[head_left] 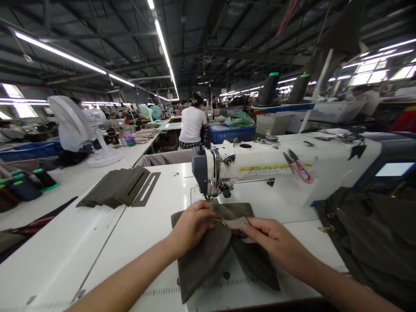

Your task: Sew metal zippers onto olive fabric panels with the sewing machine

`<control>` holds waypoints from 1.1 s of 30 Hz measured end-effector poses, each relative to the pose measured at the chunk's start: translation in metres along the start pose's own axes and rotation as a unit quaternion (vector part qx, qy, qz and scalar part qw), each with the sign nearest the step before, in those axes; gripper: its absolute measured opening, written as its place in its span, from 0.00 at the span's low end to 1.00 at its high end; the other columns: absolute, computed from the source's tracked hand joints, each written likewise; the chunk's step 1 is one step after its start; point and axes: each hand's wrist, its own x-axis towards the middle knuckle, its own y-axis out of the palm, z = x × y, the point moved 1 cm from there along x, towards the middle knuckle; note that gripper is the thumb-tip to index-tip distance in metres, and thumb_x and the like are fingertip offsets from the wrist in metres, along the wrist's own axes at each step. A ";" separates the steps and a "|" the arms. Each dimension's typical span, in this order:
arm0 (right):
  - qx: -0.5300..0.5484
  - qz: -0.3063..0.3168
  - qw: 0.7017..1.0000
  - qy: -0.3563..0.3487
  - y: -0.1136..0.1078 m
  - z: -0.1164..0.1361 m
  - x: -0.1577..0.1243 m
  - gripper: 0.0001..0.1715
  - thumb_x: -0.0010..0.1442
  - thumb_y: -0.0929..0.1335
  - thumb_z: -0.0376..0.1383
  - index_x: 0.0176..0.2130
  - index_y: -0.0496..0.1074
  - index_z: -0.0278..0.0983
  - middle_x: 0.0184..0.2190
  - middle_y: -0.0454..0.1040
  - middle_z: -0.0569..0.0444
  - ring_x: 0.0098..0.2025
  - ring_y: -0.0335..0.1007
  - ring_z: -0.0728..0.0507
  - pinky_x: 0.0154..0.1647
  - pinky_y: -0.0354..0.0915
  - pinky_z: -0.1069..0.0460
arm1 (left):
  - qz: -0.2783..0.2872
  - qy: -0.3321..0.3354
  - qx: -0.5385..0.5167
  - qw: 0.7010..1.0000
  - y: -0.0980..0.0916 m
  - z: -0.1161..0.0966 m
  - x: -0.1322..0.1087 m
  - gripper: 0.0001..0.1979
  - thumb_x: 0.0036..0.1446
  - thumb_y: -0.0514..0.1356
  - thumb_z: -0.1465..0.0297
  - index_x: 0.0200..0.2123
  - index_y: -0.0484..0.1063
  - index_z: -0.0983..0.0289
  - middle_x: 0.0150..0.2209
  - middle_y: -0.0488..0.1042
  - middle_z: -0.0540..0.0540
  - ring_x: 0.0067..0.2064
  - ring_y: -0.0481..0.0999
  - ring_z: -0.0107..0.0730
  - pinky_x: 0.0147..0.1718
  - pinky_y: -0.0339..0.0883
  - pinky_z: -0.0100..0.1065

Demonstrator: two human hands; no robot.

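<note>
Dark olive fabric pieces (204, 260) lie spread below the needle area of a white sewing machine (286, 173). My left hand (195, 223) rests on the fabric just in front of the presser foot, its fingers curled and closed on the cloth edge. From the right, my right hand (268, 234) pinches a lighter grey-beige strip (235, 222) between thumb and fingers. A small shiny metal part, perhaps a zipper pull, shows between the hands. The fingertips of my left hand are partly hidden.
Flat olive panels (113, 186) are stacked at left beside a slotted template (146, 189). Pink-handled snips (298, 166) sit on the machine arm. A dark olive bag or garment (373, 242) is heaped at right. Beyond are a white fan (81, 125), thread cones (45, 178) and a seated person (192, 123).
</note>
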 end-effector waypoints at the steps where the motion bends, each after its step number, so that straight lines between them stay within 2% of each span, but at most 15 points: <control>1: 0.017 0.008 1.000 0.001 -0.006 0.003 0.005 0.23 0.60 0.58 0.46 0.28 0.71 0.35 0.26 0.74 0.53 0.34 0.70 0.42 0.37 0.66 0.50 | -0.009 0.005 -0.006 1.000 -0.001 -0.001 0.001 0.12 0.49 0.61 0.80 0.37 0.72 0.62 0.40 0.70 0.55 0.43 0.69 0.35 0.44 0.65 0.35; 4: 0.016 0.008 1.000 0.001 -0.016 0.009 0.013 0.23 0.59 0.58 0.47 0.28 0.71 0.35 0.28 0.74 0.53 0.35 0.69 0.42 0.38 0.65 0.49 | -0.043 0.035 -0.005 0.998 -0.002 -0.001 0.005 0.09 0.50 0.62 0.76 0.36 0.72 0.62 0.39 0.71 0.54 0.42 0.70 0.35 0.44 0.65 0.36; 7: -0.051 -0.010 0.999 -0.016 -0.015 0.016 0.013 0.22 0.60 0.58 0.46 0.27 0.71 0.36 0.26 0.73 0.54 0.32 0.69 0.43 0.33 0.64 0.51 | -0.067 0.056 0.036 0.996 0.001 0.005 0.009 0.08 0.54 0.56 0.78 0.35 0.73 0.62 0.38 0.72 0.54 0.41 0.70 0.34 0.42 0.64 0.36; 12: -0.107 -0.041 0.986 -0.118 -0.007 0.023 0.004 0.18 0.62 0.57 0.40 0.29 0.70 0.37 0.29 0.72 0.54 0.33 0.68 0.45 0.35 0.62 0.52 | -0.050 0.047 0.088 0.994 0.005 0.012 0.009 0.13 0.50 0.56 0.82 0.33 0.74 0.62 0.36 0.73 0.54 0.39 0.70 0.37 0.39 0.64 0.38; 16: -0.132 -0.029 0.985 -0.108 -0.005 0.020 0.002 0.19 0.63 0.56 0.40 0.26 0.66 0.37 0.25 0.69 0.55 0.29 0.67 0.46 0.31 0.61 0.53 | -0.062 0.045 0.043 0.996 0.002 0.003 0.004 0.16 0.48 0.59 0.80 0.42 0.70 0.63 0.41 0.73 0.55 0.43 0.70 0.37 0.44 0.63 0.37; 18: -0.134 -0.030 0.985 -0.103 -0.006 0.019 0.003 0.20 0.63 0.56 0.41 0.24 0.64 0.37 0.22 0.68 0.56 0.27 0.66 0.47 0.29 0.60 0.53 | -0.058 0.043 0.012 0.997 0.000 0.000 0.003 0.15 0.49 0.61 0.77 0.42 0.69 0.62 0.40 0.73 0.54 0.44 0.70 0.36 0.45 0.62 0.37; 24: -0.112 -0.043 0.989 -0.090 -0.010 0.018 0.005 0.20 0.63 0.57 0.42 0.26 0.67 0.37 0.23 0.70 0.56 0.28 0.67 0.47 0.29 0.60 0.54 | -0.074 -0.023 -0.056 0.995 0.001 0.000 0.005 0.08 0.51 0.61 0.76 0.36 0.70 0.62 0.34 0.75 0.52 0.38 0.73 0.33 0.40 0.66 0.33; 27: -0.106 -0.031 0.988 -0.110 -0.009 0.018 0.003 0.18 0.62 0.58 0.40 0.27 0.68 0.37 0.26 0.71 0.56 0.30 0.68 0.47 0.32 0.61 0.54 | -0.095 -0.017 -0.081 0.992 0.005 -0.003 0.004 0.05 0.51 0.61 0.76 0.33 0.71 0.63 0.33 0.75 0.51 0.37 0.74 0.32 0.39 0.66 0.31; 30: -0.095 -0.047 0.984 -0.145 -0.008 0.020 0.002 0.13 0.62 0.59 0.37 0.33 0.70 0.38 0.32 0.72 0.54 0.36 0.68 0.47 0.39 0.62 0.54 | -0.104 -0.007 -0.065 0.992 0.009 -0.001 0.005 0.08 0.53 0.59 0.75 0.37 0.73 0.60 0.35 0.76 0.51 0.40 0.73 0.34 0.43 0.64 0.34; 33: -0.099 -0.085 0.978 -0.160 -0.006 0.021 0.002 0.12 0.62 0.59 0.36 0.35 0.70 0.38 0.33 0.71 0.54 0.37 0.68 0.47 0.39 0.62 0.54 | -0.090 -0.072 -0.044 0.992 0.014 0.008 0.008 0.07 0.54 0.58 0.72 0.37 0.73 0.60 0.35 0.77 0.50 0.38 0.74 0.33 0.41 0.65 0.34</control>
